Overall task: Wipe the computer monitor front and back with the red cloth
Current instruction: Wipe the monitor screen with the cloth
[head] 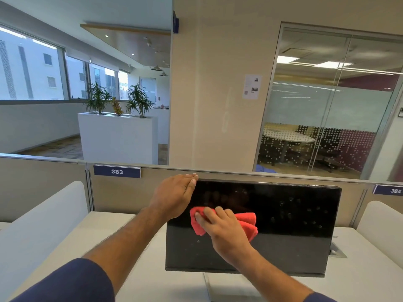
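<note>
Black computer monitor, screen dark w/ faint specks, stands lower center-right of frame on a white tabletop, on a pale stand. Red cloth lies bunched against the screen's left-center; right hand presses it to the glass, fingers curled over the cloth. Left hand rests at the monitor's top-left corner, fingers straight & together, reaching over the top edge. Both forearms bare, dark blue sleeves at bottom of frame. Behind the monitor, a beige partition w/ blue tags "383" & "384". Beyond: white planter w/ green plants center-left, windows upper left, glass-walled meeting rm at right.
</note>
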